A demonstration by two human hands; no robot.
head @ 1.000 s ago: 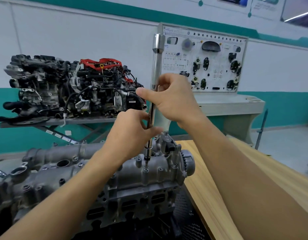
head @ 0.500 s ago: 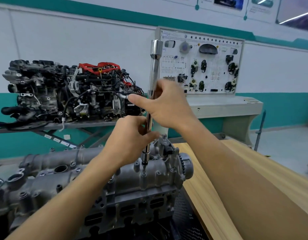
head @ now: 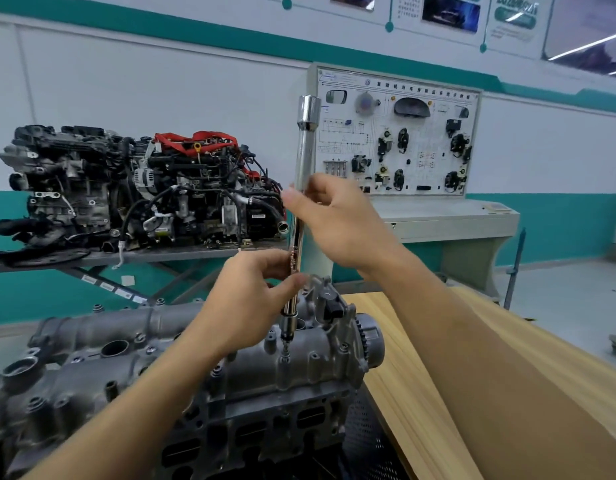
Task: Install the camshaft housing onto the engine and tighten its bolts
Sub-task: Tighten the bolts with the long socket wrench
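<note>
- Head view, what has changed: the long driver (head: pixel 304 150) stands on the same bolt (head: pixel 285 355) as a second ago, near the sprocket end of the camshaft housing (head: pixel 310 375), and it has stayed close to upright
- Head view, the right hand (head: pixel 341 223): its forefinger, stretched out to the left a second ago, now lies close to the shaft and is blurred, which I read as the fingers twirling the tool
- Head view, meaning for the task: the housing already sits on the engine (head: pixel 230 434), beside the wooden table (head: pixel 420 375); this bolt seems to be run down by finger-spinning, so I judge firm tightening not yet done here, and other bolts along the housing may still need it
- Head view, grip of the left hand (head: pixel 251 299): thumb and fingers pinch the lower shaft just above the socket, closed round it and steadying it over the bolt
- Head view, grip of the right hand: fingers curl lightly round the middle of the shaft, below the chrome head; how tight they hold cannot be told through the blur
- Head view, behind: a second engine on a stand (head: pixel 143 188) and a training board (head: pixel 396 140) take no part
</note>
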